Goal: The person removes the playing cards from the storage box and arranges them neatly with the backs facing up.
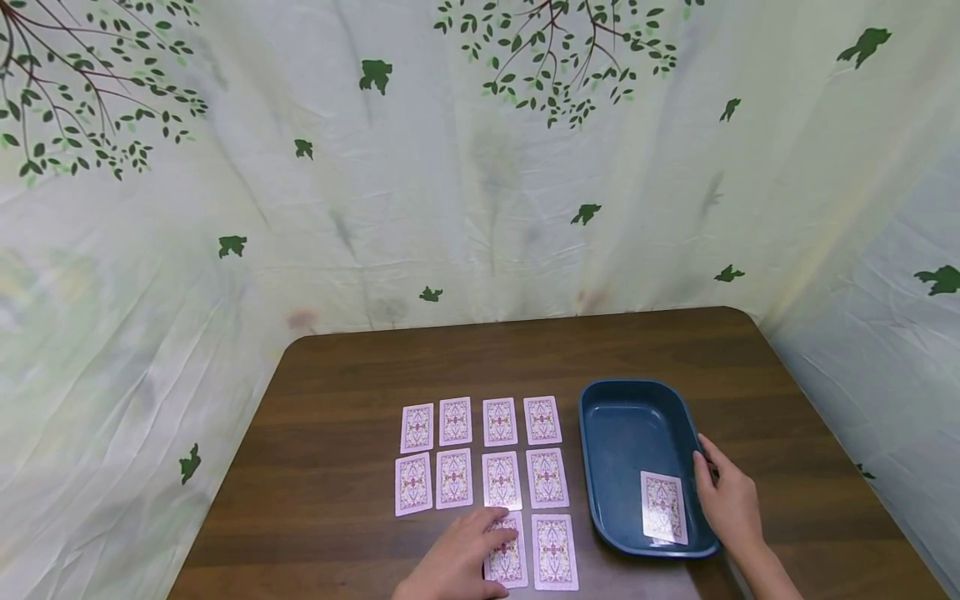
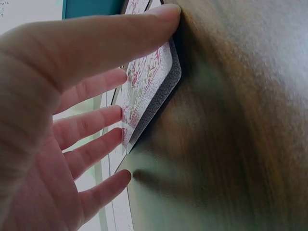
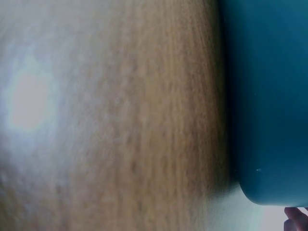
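My left hand (image 1: 457, 557) reaches over a playing card (image 1: 508, 560) in the nearest row, lying back side up. In the left wrist view, the thumb (image 2: 159, 29) is by the card's near edge, and the fairly straight fingers (image 2: 103, 118) spread along its other side; whether they bear on it cannot be told. On the right, my right hand (image 1: 731, 504) holds the side rim of a blue tray (image 1: 626, 446), thumb at the rim. One card (image 1: 664, 508) lies inside that tray. The right wrist view shows mostly the tray's outer wall (image 3: 274, 106).
Several more cards (image 1: 554, 552) lie back side up in rows left of the tray. All stand on a brown wooden table (image 1: 337, 500) with rounded far corners. White cloth (image 1: 487, 208) printed with leaves and branches hangs behind and beside it.
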{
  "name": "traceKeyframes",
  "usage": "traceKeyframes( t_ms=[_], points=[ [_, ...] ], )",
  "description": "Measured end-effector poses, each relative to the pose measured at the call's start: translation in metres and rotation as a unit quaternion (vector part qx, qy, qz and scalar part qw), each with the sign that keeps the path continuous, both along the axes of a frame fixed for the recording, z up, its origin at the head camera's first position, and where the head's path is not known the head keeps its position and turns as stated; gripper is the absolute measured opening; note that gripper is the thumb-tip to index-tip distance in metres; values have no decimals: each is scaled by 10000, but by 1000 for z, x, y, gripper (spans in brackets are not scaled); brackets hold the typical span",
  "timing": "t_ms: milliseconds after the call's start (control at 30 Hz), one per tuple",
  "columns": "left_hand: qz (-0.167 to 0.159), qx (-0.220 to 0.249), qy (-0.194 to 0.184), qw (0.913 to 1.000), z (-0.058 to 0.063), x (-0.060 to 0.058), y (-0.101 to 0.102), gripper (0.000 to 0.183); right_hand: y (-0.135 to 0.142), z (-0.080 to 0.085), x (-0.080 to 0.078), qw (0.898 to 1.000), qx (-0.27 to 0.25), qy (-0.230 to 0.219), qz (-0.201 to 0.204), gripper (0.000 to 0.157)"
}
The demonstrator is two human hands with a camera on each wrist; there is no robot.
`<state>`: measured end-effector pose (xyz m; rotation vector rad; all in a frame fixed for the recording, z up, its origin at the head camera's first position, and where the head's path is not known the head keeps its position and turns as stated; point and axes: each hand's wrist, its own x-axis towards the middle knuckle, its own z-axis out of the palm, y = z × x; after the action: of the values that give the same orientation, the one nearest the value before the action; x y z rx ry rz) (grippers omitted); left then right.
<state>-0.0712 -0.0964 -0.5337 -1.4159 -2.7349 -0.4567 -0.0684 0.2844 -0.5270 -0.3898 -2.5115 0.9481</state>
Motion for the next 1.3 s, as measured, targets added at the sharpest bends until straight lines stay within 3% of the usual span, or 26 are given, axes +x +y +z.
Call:
traceKeyframes(
  t_ms=[667, 1300],
  points=[
    [49, 15, -45, 10000, -2, 1, -2, 63, 0, 2, -1, 10000, -51, -32, -28, 34],
    [-115, 39, 80, 9999, -1, 2, -2, 58, 1, 0, 0, 10000, 4, 61, 19, 33]
  ],
)
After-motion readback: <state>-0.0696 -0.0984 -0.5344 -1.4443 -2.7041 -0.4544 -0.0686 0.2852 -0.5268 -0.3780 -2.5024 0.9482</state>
